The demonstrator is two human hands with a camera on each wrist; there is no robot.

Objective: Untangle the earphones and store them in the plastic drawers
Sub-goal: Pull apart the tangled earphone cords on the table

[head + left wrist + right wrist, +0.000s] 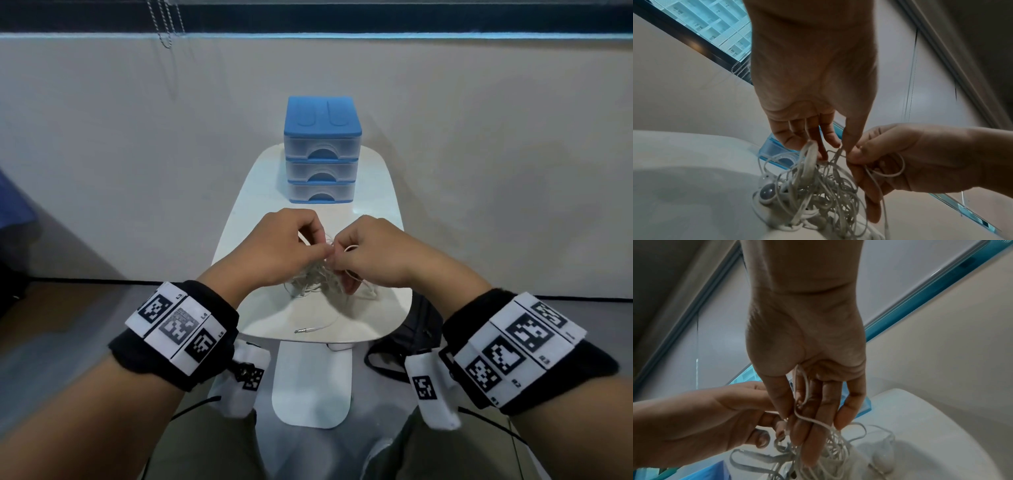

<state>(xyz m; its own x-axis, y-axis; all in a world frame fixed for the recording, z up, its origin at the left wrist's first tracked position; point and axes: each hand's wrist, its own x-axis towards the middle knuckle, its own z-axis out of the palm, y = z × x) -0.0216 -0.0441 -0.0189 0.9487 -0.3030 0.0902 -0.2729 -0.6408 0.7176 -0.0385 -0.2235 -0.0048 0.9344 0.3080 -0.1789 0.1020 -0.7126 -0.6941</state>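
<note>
A tangled bunch of white earphones (317, 279) hangs just above the small white table (376, 308), its jack plug (301, 331) lying near the front edge. My left hand (284, 250) pinches strands at the top of the tangle, and my right hand (370, 253) pinches a cord right beside it. In the left wrist view the earphones (818, 191) hang from the left hand (818, 142), with an earbud (767, 193) low on the left. In the right wrist view a cord (807, 417) loops over my right fingers (818, 418). The blue plastic drawers (322, 150) stand behind, all shut.
The drawer unit has three clear drawers with a blue lid. A white wall runs behind the table. A dark bag (407, 335) lies on the floor to the right of the table's white base (311, 387). My knees sit below the front edge.
</note>
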